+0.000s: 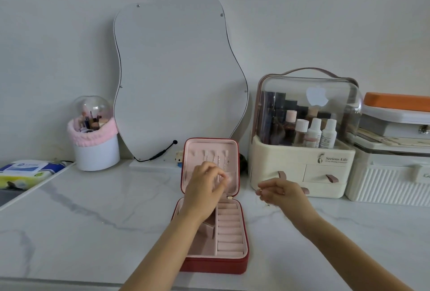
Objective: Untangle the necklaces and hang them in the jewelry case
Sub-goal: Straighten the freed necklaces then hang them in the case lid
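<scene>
A red jewelry case (213,265) stands open on the white marble counter (81,209), its pink-lined lid upright and its tray toward the viewer. Thin necklaces (218,160) hang from the row of hooks inside the lid; the chains are so fine that their number and any tangling cannot be made out, and their lower ends vanish behind the left hand (207,182). That hand reaches into the lid with fingertips drawn together in a narrow pinch, but whether a chain lies between them is too blurred to tell. The left forearm covers much of the tray's left compartment. The right hand (278,191) hovers just right of the case, fingers curled round something small with a gold glint; a faint strand below it may be a chain. Behind stand a wavy mirror (176,76), a brush cup (95,146), and a clear-domed cosmetics organizer (302,165); further boxes are cut off at the right edge.
</scene>
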